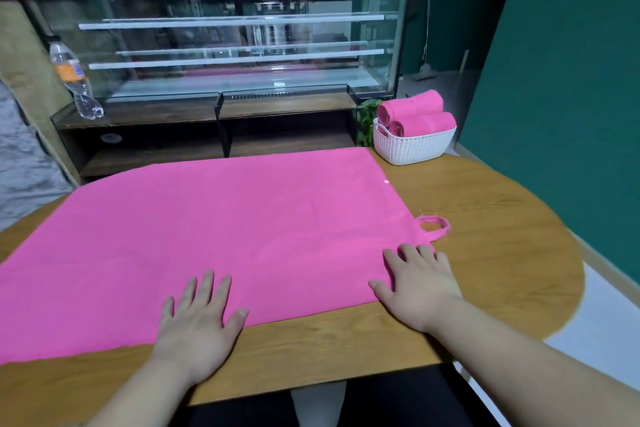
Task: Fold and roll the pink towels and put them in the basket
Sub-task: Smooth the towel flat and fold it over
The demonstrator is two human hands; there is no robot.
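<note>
The left hand (195,326) lies flat, fingers (207,288) straight on the spread pink towel (207,225) — gripping nothing. The right hand (417,284) presses likewise, its hanging loop (434,227) just beyond. Farther past — the basket (414,147) on the table (485,236), holding rolled towels (415,114).

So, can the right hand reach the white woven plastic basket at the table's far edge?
Probably yes. The right hand lies flat on the spread pink towel, and only bare wooden table separates it from the white basket, though it's a stretch.

1 flat towel (207,225), 2 rolled towels (412,106) (427,123), 1 basket (415,147), 1 bottle (74,80), 2 hands (197,319) (419,288).
</note>
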